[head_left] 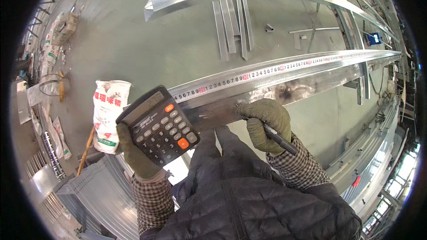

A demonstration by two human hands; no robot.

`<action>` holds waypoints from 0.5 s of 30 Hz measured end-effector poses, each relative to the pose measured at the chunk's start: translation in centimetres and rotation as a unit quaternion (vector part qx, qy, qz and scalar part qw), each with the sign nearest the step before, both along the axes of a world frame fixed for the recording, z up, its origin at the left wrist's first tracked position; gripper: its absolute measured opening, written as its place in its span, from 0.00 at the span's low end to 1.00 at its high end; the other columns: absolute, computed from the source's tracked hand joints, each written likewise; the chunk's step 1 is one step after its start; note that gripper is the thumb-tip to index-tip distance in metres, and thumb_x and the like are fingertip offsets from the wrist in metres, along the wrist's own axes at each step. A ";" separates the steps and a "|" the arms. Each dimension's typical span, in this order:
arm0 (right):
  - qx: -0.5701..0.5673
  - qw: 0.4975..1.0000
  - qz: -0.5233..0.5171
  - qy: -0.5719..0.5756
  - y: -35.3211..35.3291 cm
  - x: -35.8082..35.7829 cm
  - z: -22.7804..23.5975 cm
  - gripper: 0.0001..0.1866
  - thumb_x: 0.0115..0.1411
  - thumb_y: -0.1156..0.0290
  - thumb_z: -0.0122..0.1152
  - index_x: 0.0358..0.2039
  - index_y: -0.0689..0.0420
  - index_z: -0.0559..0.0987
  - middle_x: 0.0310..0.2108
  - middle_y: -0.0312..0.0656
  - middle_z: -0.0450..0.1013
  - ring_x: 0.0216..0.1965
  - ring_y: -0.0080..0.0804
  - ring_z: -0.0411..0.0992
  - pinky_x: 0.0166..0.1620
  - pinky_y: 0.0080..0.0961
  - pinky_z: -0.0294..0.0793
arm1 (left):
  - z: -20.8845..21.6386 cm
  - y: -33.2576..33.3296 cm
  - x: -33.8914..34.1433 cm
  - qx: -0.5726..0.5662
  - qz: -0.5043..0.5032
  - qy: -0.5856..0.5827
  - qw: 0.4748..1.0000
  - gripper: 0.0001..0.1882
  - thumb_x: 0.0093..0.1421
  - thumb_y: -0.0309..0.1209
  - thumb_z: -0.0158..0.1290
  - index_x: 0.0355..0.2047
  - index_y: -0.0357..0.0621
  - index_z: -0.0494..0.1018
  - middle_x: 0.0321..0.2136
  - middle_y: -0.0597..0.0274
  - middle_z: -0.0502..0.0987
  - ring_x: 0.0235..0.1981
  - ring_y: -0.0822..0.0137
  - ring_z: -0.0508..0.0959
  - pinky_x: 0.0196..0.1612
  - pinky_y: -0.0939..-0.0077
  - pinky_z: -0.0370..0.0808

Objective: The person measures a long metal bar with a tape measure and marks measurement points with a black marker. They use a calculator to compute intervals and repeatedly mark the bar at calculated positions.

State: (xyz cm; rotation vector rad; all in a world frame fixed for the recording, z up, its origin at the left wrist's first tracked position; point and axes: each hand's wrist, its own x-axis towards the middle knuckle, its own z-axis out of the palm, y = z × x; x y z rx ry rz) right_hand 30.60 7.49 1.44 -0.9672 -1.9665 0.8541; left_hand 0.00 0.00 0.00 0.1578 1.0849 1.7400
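Workshop floor | left hand holds calculator | right hand marks steel channel

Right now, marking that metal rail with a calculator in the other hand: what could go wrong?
1. The tape measure lies loose along the rail; a nudge from the right hand could shift it and skew the mark.
2. The left hand grips the calculator only by its lower edge, in a thick glove, so it may slip.
3. The pen may skid on shiny metal.

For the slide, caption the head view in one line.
Gloved left hand holds a black calculator; right hand puts a marker to a steel channel under a tape measure.
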 end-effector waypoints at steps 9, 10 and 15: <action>-0.026 0.997 -0.055 0.048 2.2 -2.2 -2.6 0.12 0.54 0.78 0.69 0.40 0.60 0.83 0.24 0.47 0.79 0.23 0.38 0.78 0.29 0.32 0.79 | -1.0 -0.5 -0.4 0.033 -0.068 -0.066 0.995 0.30 0.78 0.51 0.49 0.64 0.37 0.74 0.55 0.42 0.84 0.50 0.48 0.88 0.50 0.52 0.90; 0.001 0.995 -0.075 0.068 2.4 -2.5 -3.3 0.11 0.54 0.78 0.69 0.39 0.59 0.82 0.23 0.45 0.78 0.22 0.37 0.77 0.28 0.31 0.78 | -0.7 -0.5 -0.2 0.013 -0.072 -0.029 0.997 0.30 0.78 0.51 0.50 0.65 0.38 0.74 0.55 0.43 0.84 0.51 0.48 0.88 0.52 0.49 0.89; 0.014 0.993 -0.113 0.014 2.9 -0.3 -3.2 0.08 0.54 0.78 0.72 0.33 0.56 0.81 0.19 0.40 0.74 0.18 0.32 0.74 0.24 0.28 0.74 | -0.5 0.4 1.3 0.009 -0.106 0.033 0.994 0.32 0.77 0.53 0.50 0.65 0.36 0.74 0.54 0.41 0.84 0.48 0.50 0.89 0.48 0.54 0.91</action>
